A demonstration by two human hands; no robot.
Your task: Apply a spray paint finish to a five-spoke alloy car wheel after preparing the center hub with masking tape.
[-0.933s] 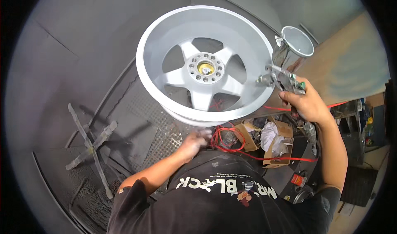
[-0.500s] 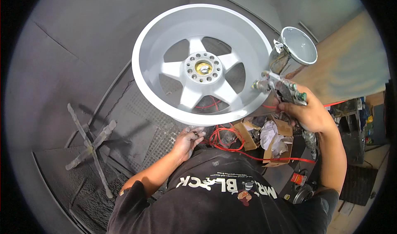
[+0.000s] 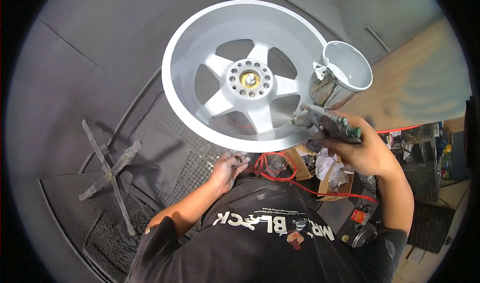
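Observation:
A light grey five-spoke wheel rim [image 3: 218, 119] with a yellowish hub centre fills the upper middle. My right hand [image 3: 361, 143] grips a paint-smeared spray gun [image 3: 320, 118], whose nozzle points into the rim's right side; its open-topped metal cup [image 3: 348, 63] holds pale grey paint. My left hand [image 3: 228, 170], dusted grey, is below the rim's lower edge with its fingers curled around something too small to make out. Whatever supports the wheel is mostly hidden.
A cross-shaped, paint-coated stand [image 3: 109, 175] is at left. A red hose [image 3: 280, 178] coils below the wheel beside cardboard boxes [image 3: 330, 188] holding crumpled white material. A brown board [image 3: 410, 83] lines the right, above a cluttered rack [image 3: 422, 163]. Grey booth walls [image 3: 90, 38] surround the wheel.
The spray gun in my right hand has moved down and left. The rim's spokes have turned and it sits slightly higher. My left hand has risen slightly and its fingers have curled.

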